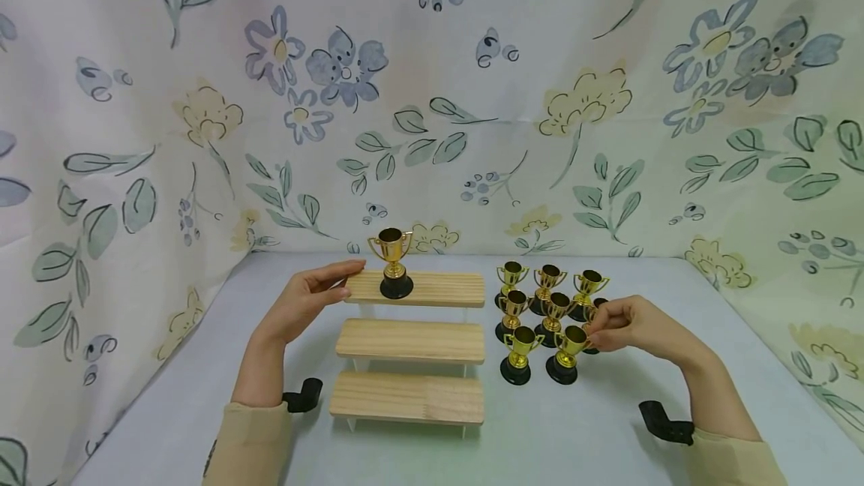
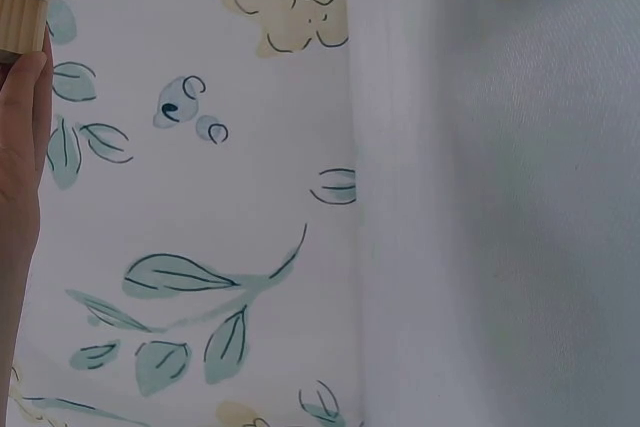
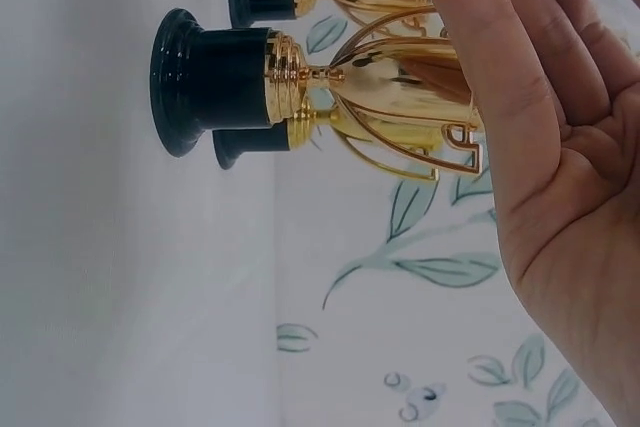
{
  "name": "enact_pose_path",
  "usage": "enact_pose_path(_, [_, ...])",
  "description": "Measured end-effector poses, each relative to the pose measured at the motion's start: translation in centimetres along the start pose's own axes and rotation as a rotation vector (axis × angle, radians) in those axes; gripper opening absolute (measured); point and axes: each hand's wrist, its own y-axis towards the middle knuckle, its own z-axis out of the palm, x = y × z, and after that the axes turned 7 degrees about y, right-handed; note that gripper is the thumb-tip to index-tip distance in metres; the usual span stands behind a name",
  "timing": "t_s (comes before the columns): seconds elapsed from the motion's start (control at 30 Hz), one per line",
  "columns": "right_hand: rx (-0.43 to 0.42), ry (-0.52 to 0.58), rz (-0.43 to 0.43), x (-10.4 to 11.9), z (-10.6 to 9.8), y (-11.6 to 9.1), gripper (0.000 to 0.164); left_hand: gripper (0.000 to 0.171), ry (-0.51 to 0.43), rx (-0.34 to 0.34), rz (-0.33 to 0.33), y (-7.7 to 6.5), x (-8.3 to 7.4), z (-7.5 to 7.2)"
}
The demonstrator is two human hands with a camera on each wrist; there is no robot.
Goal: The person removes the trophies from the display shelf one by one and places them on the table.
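Observation:
A three-step display stand with pale wooden shelves [image 1: 410,341] stands on the white tabletop. One gold trophy cup [image 1: 394,261] with a black base sits upright on its top shelf, left of the middle. My left hand [image 1: 304,298] holds the left end of that shelf, fingers over the top and thumb at the front edge. At the right, my right hand [image 1: 634,328] pinches a trophy cup [image 3: 400,87] at the right edge of a group, thumb and forefinger near its handle. That cup is upright and partly hidden by the hand in the head view.
Several more gold trophy cups [image 1: 518,355] stand close together to the right of the stand. The middle shelf [image 1: 410,341] and bottom shelf [image 1: 405,397] step down towards me. A floral cloth [image 1: 432,148] hangs behind and at both sides of the table [image 1: 574,433].

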Motion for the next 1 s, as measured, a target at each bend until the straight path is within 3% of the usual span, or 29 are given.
enact_pose_path(0.43, [-0.043, -0.037, 0.02, 0.4, 0.0, -0.1, 0.03, 0.051, 0.008, -0.008, -0.003, 0.0, 0.0, 0.0])
enact_pose_path(0.77, [-0.174, -0.109, -0.047, 2.3, 1.0, 0.5, 0.035, 0.052, 0.005, -0.001, 0.0, -0.1, 0.0, -0.1])
enact_pose_path(1.0, [-0.325, -0.185, -0.12, 4.1, 2.7, 1.6, 0.027, 0.052, -0.003, 0.002, -0.004, -0.1, -0.1, 0.0])
